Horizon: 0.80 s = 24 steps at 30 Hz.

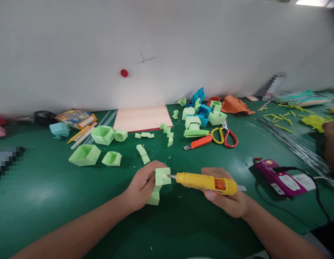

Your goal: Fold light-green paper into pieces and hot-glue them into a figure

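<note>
On the surface [48, 201], the left hand [141, 189] holds a folded paper piece [161, 180] just left of the glue gun [204, 181] in the right hand [228, 199]. Paper boxes [102, 135] sit behind and to the left. Scissors [226, 136] lie behind the hands, and what may be a charger [280, 178] is to the right.

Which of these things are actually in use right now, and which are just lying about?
In use:
left hand holding the green paper piece
right hand holding the yellow glue gun, nozzle at the paper

Lying about:
scissors
orange knife
purple glue gun
pink sheets
green paper boxes
</note>
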Available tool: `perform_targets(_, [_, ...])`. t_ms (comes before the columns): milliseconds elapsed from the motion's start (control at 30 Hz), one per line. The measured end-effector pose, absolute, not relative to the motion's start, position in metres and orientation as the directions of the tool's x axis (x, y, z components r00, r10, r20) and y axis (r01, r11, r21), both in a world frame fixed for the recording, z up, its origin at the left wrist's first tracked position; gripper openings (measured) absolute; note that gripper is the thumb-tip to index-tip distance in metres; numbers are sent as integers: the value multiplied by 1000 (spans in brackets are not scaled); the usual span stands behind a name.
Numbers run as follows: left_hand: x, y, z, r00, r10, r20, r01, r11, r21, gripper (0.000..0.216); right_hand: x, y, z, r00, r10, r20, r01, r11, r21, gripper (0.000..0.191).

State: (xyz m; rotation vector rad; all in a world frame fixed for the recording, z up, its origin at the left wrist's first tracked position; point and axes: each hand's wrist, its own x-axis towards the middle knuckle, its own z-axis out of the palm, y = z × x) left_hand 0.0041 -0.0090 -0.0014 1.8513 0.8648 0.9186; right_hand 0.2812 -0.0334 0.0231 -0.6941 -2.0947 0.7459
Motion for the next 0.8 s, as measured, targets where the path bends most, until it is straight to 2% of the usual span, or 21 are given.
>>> perform_targets(233, [4,-9,0,483,837,257,189,-386,903,33,282,-33,22,-533,672,514,222,697,-682,32])
perform_targets(400, [5,-9,0,479,840,254,197,-385,901,34,283,-34,21,-507,707,494,168,643,-747,33])
perform_targets(533, [4,-9,1,485,839,246,205,-382,901,33,283,-35,22,-505,687,522,118,655,-747,32])
perform_targets(800, [3,-9,-3,479,843,245,197,-375,906,35,284,-33,21,-518,669,533,185,696,-694,35])
